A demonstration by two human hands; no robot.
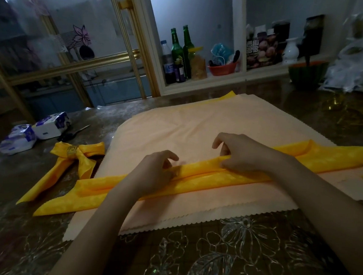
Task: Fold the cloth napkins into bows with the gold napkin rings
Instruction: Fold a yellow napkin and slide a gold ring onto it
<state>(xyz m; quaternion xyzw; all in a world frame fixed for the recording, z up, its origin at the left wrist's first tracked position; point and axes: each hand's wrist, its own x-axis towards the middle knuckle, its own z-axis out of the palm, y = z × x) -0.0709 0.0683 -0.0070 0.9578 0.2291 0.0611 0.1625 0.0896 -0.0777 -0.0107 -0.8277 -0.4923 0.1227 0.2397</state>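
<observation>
A yellow napkin (251,166), folded into a long narrow band, lies slantwise across a stack of peach napkins (190,125) on the table. My left hand (152,172) pinches the band's upper fold near its middle. My right hand (238,154) pinches the same folded edge a little to the right, fingers curled over the cloth. A finished yellow bow (71,162) with a gold napkin ring (72,150) around its knot lies on the table to the left. A corner of another yellow napkin (230,96) peeks out from under the far edge of the peach stack.
Two tissue packs (37,130) and dark scissors (74,132) lie at the left of the patterned table (231,253). Behind stand green bottles (181,48), a red bowl (221,69), a white vase (290,51) and crinkled plastic (360,63) at the right.
</observation>
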